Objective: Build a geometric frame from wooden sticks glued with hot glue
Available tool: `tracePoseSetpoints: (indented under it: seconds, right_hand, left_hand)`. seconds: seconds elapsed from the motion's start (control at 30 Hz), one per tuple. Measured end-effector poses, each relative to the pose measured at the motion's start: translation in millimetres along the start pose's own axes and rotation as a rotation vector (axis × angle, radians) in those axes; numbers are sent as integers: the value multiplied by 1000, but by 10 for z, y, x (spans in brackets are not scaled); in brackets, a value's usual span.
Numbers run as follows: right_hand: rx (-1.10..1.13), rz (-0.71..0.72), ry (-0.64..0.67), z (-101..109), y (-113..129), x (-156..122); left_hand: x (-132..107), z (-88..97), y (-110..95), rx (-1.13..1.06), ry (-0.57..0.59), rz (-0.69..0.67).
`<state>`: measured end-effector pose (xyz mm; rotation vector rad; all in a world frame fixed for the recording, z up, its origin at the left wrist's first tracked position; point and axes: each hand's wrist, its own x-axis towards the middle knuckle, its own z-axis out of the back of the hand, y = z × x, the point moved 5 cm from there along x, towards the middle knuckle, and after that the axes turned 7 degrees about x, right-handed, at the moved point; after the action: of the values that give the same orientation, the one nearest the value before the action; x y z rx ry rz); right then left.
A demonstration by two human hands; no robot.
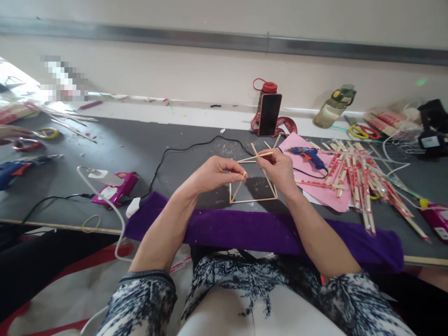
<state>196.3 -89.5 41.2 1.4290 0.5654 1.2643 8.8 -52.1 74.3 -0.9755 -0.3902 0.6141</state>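
Observation:
A frame of thin wooden chopsticks (254,200) stands on the grey table in front of me, with a square base and slanting sticks. My left hand (222,172) pinches the upper end of a slanting stick at the frame's left side. Opposite it, my right hand (279,170) is closed with thumb and fingertips on a chopstick near the frame's upper right. Some stick ends poke out above and behind this hand. My fingers hide parts of the joints. A blue glue gun (310,156) lies on pink paper (338,198) right of my right hand.
Many paper-wrapped chopsticks (353,177) lie at right. Behind stand a phone (269,114) leaning on a red bottle and a green bottle (331,109). A purple cloth (245,228) lines the front edge. At left are a magenta box (117,186), a cable and another person's hand (12,132).

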Motion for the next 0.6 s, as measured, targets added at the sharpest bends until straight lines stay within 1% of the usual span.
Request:
tracePoseSetpoints:
  seconds: [0.23,0.33,0.47,0.53,0.6]
  right_hand:
    - [6,-3,-1,1,11,0]
    - [5,-13,-1,-1,13,-6]
    - [10,-17,-2,3,25,-16]
    - [6,-14,6,5,33,-20]
    - [1,-12,12,9,34,-22]
  left_hand:
    - [-20,55,-48,4,-4,15]
    - [-25,90,-53,-23,37,28]
    - [25,154,1,-88,86,32]
    - [113,188,53,-103,63,18]
    - [251,219,122,-94,-11,12]
